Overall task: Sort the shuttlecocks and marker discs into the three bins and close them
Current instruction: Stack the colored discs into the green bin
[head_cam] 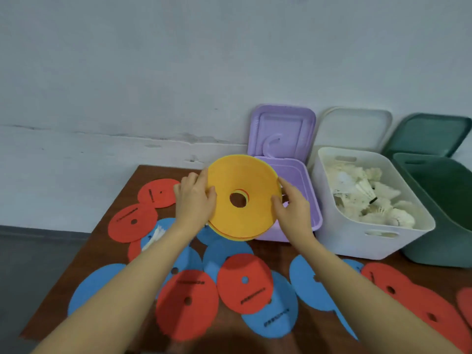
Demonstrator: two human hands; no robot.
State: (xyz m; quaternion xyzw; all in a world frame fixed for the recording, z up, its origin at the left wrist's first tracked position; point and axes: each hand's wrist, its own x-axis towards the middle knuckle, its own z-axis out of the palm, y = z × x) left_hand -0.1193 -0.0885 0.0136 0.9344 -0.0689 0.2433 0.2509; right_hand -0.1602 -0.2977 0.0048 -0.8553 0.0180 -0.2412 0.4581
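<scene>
**Yellow disc stack held over the purple bin**

You hold a stack of yellow marker discs (242, 198) between both hands, tilted toward you, just in front of the open purple bin (304, 190). Your left hand (195, 200) grips its left edge, fingers (189, 178) curled behind and thumb in front; your right hand (293, 208) grips the right edge likewise. Red discs (244, 282) and blue discs (309, 284) lie scattered on the brown surface (278, 251). The white bin (357, 241) holds shuttlecocks (365, 192); the green bin (439, 241) stands at its right.
</scene>
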